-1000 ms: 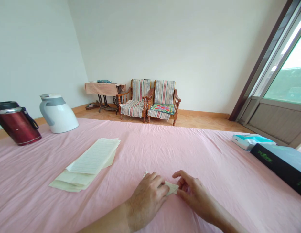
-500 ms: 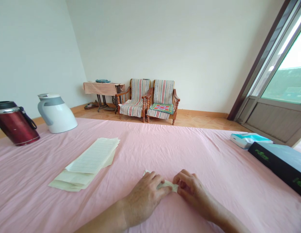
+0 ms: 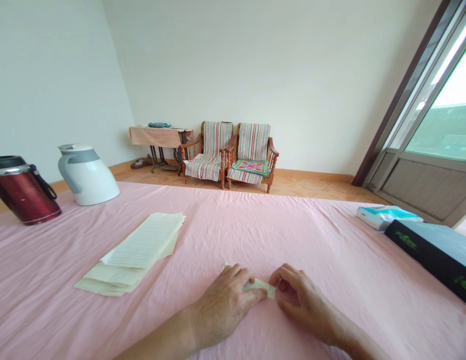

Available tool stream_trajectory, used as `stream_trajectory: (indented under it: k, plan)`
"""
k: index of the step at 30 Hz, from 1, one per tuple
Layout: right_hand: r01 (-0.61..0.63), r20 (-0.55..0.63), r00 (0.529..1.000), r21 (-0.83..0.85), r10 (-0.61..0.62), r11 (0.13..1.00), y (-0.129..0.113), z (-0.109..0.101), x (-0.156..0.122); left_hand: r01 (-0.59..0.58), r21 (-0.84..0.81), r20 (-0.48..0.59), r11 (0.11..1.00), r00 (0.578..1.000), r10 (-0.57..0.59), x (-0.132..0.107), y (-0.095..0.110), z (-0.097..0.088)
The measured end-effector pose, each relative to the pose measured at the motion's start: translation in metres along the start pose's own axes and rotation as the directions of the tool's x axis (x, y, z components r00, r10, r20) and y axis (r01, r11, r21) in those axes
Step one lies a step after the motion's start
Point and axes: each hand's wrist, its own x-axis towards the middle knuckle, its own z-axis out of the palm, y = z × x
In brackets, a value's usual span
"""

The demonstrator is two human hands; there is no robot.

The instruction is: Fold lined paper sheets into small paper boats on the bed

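Observation:
A small folded piece of pale paper (image 3: 261, 285) lies on the pink cloth in front of me, much of it hidden beneath my fingers. My left hand (image 3: 227, 299) holds it from above, fingers curled over its far side and thumb along its near side. At the paper's right end is my right hand (image 3: 302, 300); its thumb stands apart from the bent fingers, and the index fingertip is at or just touching the paper's corner. To the left lies a loose stack of lined paper sheets (image 3: 137, 247), apart from both hands.
A red thermos flask (image 3: 26, 195) and a white jug with a grey handle (image 3: 93, 177) stand at the left. On the right are a blue-and-white packet (image 3: 386, 216) and a black box (image 3: 424, 255). Beyond the pink cloth (image 3: 255, 225) stand two wooden armchairs (image 3: 251, 150).
My right thumb has moved away from the paper's end, so the pinch there has loosened. My left hand stays on the paper with hardly any movement.

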Motion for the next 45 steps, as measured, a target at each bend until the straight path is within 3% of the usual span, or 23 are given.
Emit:
stream_trajectory:
  k: [7, 15, 22, 28, 32, 38, 45]
  plan:
    - [0.014, -0.058, 0.998, -0.108, -0.020, 0.994, -0.002, 0.007, 0.003, 0.035, -0.053, 0.001, 0.998, 0.999, -0.035, 0.001, 0.001, -0.001]
    - [0.031, -0.039, 0.999, -0.033, -0.033, 0.999, 0.002, 0.004, 0.004, 0.017, -0.097, -0.006, 0.995, 1.000, -0.018, -0.002, -0.008, 0.002]
    - [0.038, -0.058, 0.998, -0.002, -0.038, 0.999, 0.006, 0.005, 0.007, 0.029, -0.036, -0.034, 0.999, 0.999, -0.030, 0.000, 0.004, 0.004]
    - [0.115, -0.059, 0.992, 0.007, -0.115, 0.993, 0.009, 0.007, 0.006, 0.073, -0.101, -0.026, 0.992, 0.997, -0.076, 0.004, 0.000, 0.004]
    - [0.183, -0.057, 0.981, -0.076, -0.187, 0.980, 0.004, 0.011, 0.004, 0.134, -0.101, -0.075, 0.986, 0.987, -0.142, 0.004, -0.002, 0.003]
    - [0.171, -0.052, 0.980, -0.269, -0.192, 0.948, -0.002, 0.014, 0.004, 0.208, -0.023, -0.018, 0.978, 0.978, -0.209, 0.004, 0.005, 0.002]
    - [0.289, 0.123, 0.957, -0.466, -0.262, 0.836, 0.000, 0.003, 0.008, 0.191, 0.011, -0.046, 0.982, 0.981, -0.190, 0.004, 0.009, 0.002]
